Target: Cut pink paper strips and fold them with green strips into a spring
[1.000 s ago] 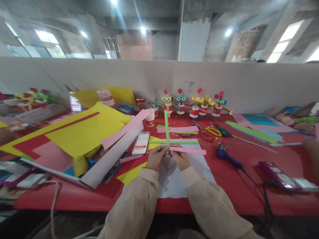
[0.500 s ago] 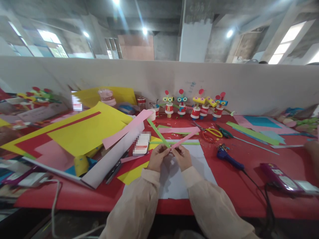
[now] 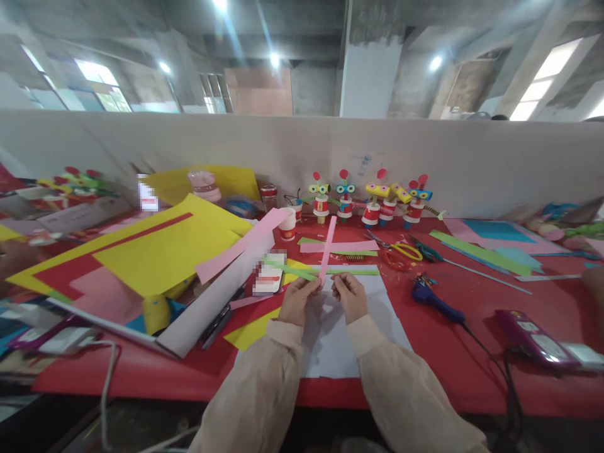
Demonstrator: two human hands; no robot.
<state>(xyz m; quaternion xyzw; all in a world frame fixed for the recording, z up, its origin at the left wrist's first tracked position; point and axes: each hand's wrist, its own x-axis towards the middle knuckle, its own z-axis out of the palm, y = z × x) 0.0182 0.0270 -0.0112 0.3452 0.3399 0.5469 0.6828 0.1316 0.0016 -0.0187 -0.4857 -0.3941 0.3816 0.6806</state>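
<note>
My left hand [image 3: 298,301] is closed, pinching a pink paper strip [image 3: 329,242] and a green paper strip [image 3: 304,274] where their ends meet. The pink one points away from me, and the green one reaches left over a blurred white card [image 3: 270,277]. Just to the right, my right hand [image 3: 350,298] is closed with bent fingers, a little apart from the joined ends. Whether anything small is between its fingertips cannot be seen. Beneath both hands lies a pale sheet [image 3: 358,340].
Paper-cup figures [image 3: 346,204] stand along the back wall. Scissors [image 3: 401,251], pliers [image 3: 425,250], a blue glue gun [image 3: 438,303] and a purple device [image 3: 535,340] lie to the right. Yellow paper [image 3: 165,251] and a white roll [image 3: 217,299] fill the left. A paper cup [image 3: 287,225] stands behind.
The pink strip has swung from pointing right to pointing away from me, and the green strip has turned further left. My right hand has come off the joined ends, slightly rightward.
</note>
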